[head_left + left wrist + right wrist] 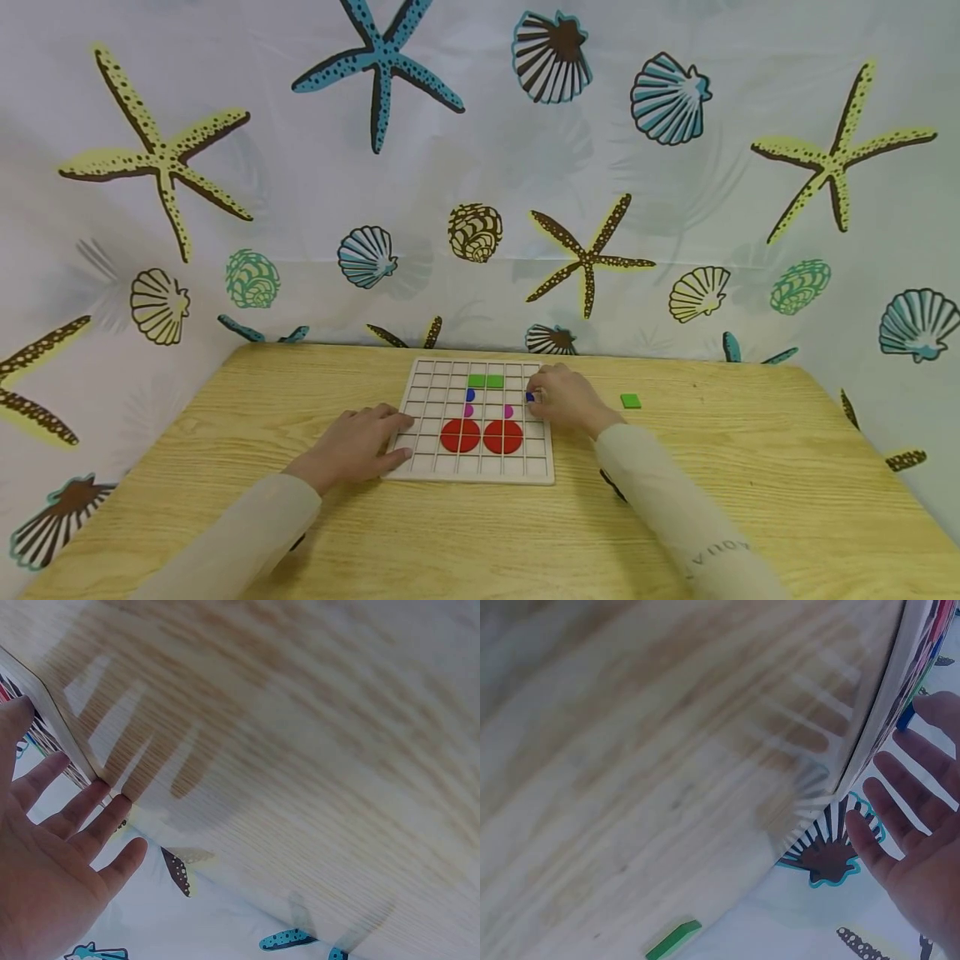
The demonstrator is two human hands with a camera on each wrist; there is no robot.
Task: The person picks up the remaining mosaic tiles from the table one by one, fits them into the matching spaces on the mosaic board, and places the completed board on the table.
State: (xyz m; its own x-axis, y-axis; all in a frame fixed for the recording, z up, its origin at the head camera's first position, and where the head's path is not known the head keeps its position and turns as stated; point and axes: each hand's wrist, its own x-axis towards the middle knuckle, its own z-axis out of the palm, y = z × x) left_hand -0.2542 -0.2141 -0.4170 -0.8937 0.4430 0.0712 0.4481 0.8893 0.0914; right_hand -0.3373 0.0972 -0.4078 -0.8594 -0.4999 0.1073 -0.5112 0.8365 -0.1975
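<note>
With a white grid board (429, 397) as the landmark for all places, the person's two hands lie at its opposite sides; the left hand (352, 448) rests at the board's left edge, its fingers extended and spread wide, thumb and fingertips at the rim, gripping nothing; the right hand (566, 398) is at the board's right edge, thumb and index finger closed narrowly on a small blue piece (529, 397), the other fingers extended in the right wrist view; the held piece is over the right-hand part of the board, and whether it touches the surface cannot be told.

On the board, two green squares (486, 381) sit side by side toward the far edge; a blue half-disc (470, 395) lies just below the left square; one magenta piece (468, 411) lies just below that half-disc, and a second magenta piece (508, 412) lies in the same row, farther right; two red discs (460, 436), each crossed by grid lines into quarters, lie side by side toward the near edge.

Right of the board, beyond the right hand, a loose green tile (631, 401) lies on the wooden table (450, 533); behind the board hangs a white cloth (480, 158) printed with starfish and shells; pale sleeves (660, 492) cover both forearms.
</note>
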